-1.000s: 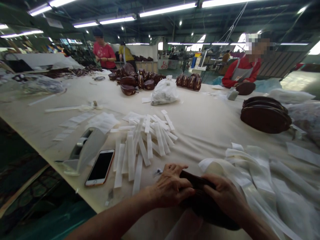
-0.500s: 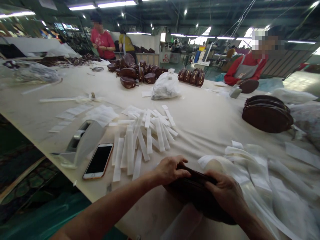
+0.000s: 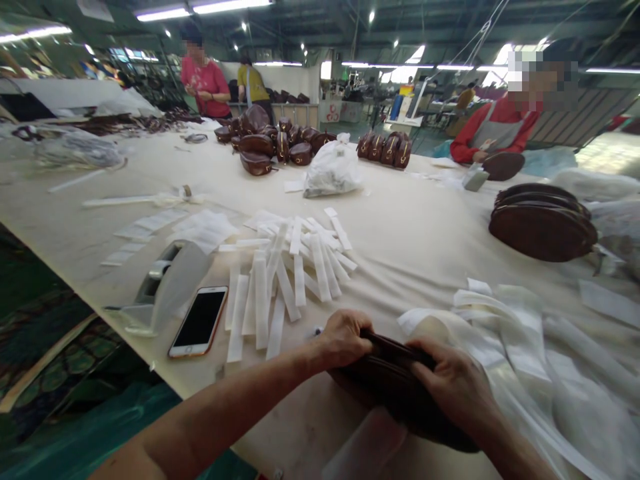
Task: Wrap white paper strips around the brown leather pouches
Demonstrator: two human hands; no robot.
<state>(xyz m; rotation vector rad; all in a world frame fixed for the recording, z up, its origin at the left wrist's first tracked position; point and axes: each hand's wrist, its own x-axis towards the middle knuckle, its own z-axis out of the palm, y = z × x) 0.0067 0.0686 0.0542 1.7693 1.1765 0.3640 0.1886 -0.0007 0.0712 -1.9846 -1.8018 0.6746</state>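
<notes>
A dark brown leather bag piece (image 3: 395, 390) lies at the near edge of the cloth-covered table (image 3: 410, 240). My left hand (image 3: 345, 340) is closed over its left upper edge. My right hand (image 3: 457, 387) grips its right side, fingers curled over the top edge. Just beyond my left hand lies a fan of white paper strips (image 3: 290, 273). A heap of long white wrapping strips (image 3: 530, 340) lies to the right of my right hand.
A phone (image 3: 199, 322) and a tape dispenser (image 3: 165, 283) sit near the left edge. A stack of brown oval pieces (image 3: 543, 223) is at right, brown bags (image 3: 280, 150) and a white plastic bag (image 3: 333, 173) farther back. A person in red (image 3: 493, 127) sits across; others stand behind.
Both hands have kept their grip on the brown piece and shifted slightly on it; my left fingers have curled tighter over its edge. The camera tilted down a little.
</notes>
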